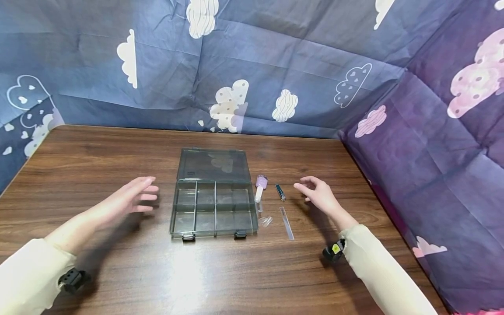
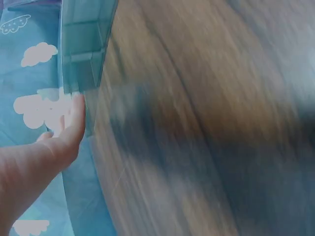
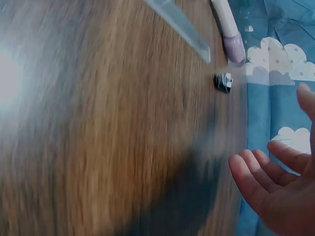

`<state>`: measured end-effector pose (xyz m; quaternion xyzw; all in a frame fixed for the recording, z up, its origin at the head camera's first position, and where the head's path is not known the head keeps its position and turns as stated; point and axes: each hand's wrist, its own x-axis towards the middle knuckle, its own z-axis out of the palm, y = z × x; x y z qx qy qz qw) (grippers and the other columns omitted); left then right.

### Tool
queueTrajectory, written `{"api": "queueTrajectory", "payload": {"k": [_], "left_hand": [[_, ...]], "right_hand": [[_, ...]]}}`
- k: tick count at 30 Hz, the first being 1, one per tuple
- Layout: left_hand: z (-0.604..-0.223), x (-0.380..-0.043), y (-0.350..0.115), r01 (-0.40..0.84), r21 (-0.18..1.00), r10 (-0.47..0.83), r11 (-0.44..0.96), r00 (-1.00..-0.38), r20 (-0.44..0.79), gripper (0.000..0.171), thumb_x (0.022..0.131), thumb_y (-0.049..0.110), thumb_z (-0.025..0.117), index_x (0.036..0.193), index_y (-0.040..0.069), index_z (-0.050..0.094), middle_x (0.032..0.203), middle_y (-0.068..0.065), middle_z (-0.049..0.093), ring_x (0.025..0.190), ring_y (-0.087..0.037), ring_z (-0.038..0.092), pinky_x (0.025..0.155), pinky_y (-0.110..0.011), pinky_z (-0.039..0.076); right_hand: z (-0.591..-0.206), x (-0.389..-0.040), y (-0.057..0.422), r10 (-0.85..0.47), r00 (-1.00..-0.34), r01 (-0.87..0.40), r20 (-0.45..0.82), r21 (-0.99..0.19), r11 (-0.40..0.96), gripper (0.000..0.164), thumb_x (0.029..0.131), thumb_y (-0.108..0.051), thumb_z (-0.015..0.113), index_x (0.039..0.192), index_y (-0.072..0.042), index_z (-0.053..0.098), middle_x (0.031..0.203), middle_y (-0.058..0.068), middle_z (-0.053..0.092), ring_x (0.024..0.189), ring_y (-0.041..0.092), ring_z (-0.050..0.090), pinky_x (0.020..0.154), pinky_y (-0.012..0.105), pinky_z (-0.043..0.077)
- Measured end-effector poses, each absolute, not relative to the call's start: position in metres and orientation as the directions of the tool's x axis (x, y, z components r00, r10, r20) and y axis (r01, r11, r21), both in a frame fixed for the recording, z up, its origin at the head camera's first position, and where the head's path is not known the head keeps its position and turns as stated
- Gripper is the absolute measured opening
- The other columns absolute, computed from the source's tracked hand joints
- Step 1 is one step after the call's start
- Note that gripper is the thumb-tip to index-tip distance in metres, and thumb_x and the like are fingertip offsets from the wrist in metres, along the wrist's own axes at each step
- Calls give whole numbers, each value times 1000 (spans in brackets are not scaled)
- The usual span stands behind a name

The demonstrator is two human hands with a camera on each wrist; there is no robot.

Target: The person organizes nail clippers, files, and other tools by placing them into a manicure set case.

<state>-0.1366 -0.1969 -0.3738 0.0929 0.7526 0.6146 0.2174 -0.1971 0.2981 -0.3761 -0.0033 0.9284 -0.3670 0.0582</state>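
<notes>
A see-through grey compartment box [image 1: 215,208] lies on the table with its lid [image 1: 214,166] folded back; no objects show in its compartments. To its left my left hand [image 1: 127,199] hovers with extended fingers, holding nothing. Right of the box is a purple nail polish bottle [image 1: 261,181] with a white cap. A dark nail clipper [image 1: 280,192] lies beside it, nearest to my right hand [image 1: 319,194], which is raised off the table, loosely bent and holding nothing. A clear flat strip [image 1: 286,223], like a nail file, and small clear curved pieces [image 1: 265,221] lie closer to me.
The brown wooden table [image 1: 138,271] is bordered by dark blue cloth [image 1: 157,65] with clouds at the back and purple cloth [image 1: 413,131] on the right. Two dark latches stick out at the box's front edge.
</notes>
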Motion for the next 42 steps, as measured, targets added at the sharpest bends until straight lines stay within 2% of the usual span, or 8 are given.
{"api": "queueTrajectory", "payload": {"k": [4, 9, 16, 25, 31, 34, 38, 42], "left_hand": [[-379, -140, -191, -242, 955, 422, 171, -858, -293, 72, 100, 46, 21, 144, -8, 3, 141, -35, 24, 116, -26, 47, 91, -33, 53], [-384, -143, -186, -355, 928, 429, 115, -825, -369, 76, 99, 51, 22, 144, -7, 4, 139, -29, 28, 104, -11, 51, 90, -30, 52], [-389, -143, -176, -422, 901, 439, 103, -793, -422, 74, 98, 50, 29, 144, -5, 11, 126, -14, 40, 99, -9, 52, 89, -28, 52], [-394, -142, -169, -444, 890, 456, 102, -774, -438, 69, 99, 44, 33, 143, -6, 15, 128, -16, 37, 99, -11, 50, 90, -28, 52], [-399, -140, -168, -465, 885, 467, 29, -776, -423, 35, 98, 31, 44, 121, 5, 40, 109, -4, 46, 94, -9, 52, 88, -26, 53], [-402, -140, -168, -473, 881, 477, -3, -775, -414, 24, 97, 23, 48, 114, 6, 43, 101, 2, 51, 91, -8, 54, 86, -24, 53], [-405, -140, -166, -484, 875, 466, -18, -778, -422, 28, 95, 13, 51, 117, 1, 39, 93, 5, 56, 88, -6, 55, 84, -22, 54], [-405, -140, -165, -484, 875, 453, -6, -781, -429, 36, 94, 10, 51, 123, -4, 34, 94, 5, 54, 88, -6, 54, 84, -21, 53]], "right_hand": [[-379, -201, 289, -40, -983, 116, -177, -784, 610, 48, 90, -31, 62, 118, 8, 53, 103, 25, 62, 83, 18, 63, 71, 32, 59], [-381, -204, 278, -27, -974, 170, -225, -805, 569, 45, 89, -26, 63, 115, 10, 54, 100, 21, 64, 73, 9, 61, 69, 28, 59], [-386, -206, 271, -19, -965, 202, -262, -784, 587, 42, 87, -24, 66, 111, 9, 56, 93, 15, 65, 70, 8, 60, 66, 28, 59], [-391, -208, 265, -31, -960, 210, -279, -788, 579, 36, 87, -19, 66, 107, 10, 58, 78, 2, 64, 64, 7, 59, 61, 27, 59], [-394, -210, 256, -32, -957, 212, -289, -769, 603, 31, 83, -12, 68, 103, 10, 59, 73, 2, 65, 60, 7, 59, 58, 27, 58], [-395, -211, 253, -30, -957, 208, -288, -755, 622, 29, 82, -7, 68, 103, 12, 60, 73, 4, 67, 58, 7, 59, 56, 26, 58], [-395, -212, 250, -25, -955, 213, -294, -746, 631, 28, 81, -1, 66, 103, 14, 60, 73, 7, 68, 56, 6, 59, 54, 26, 58], [-395, -213, 250, -26, -950, 233, -313, -760, 607, 28, 81, 1, 63, 105, 16, 59, 68, 2, 66, 56, 6, 59, 55, 24, 58]]}}
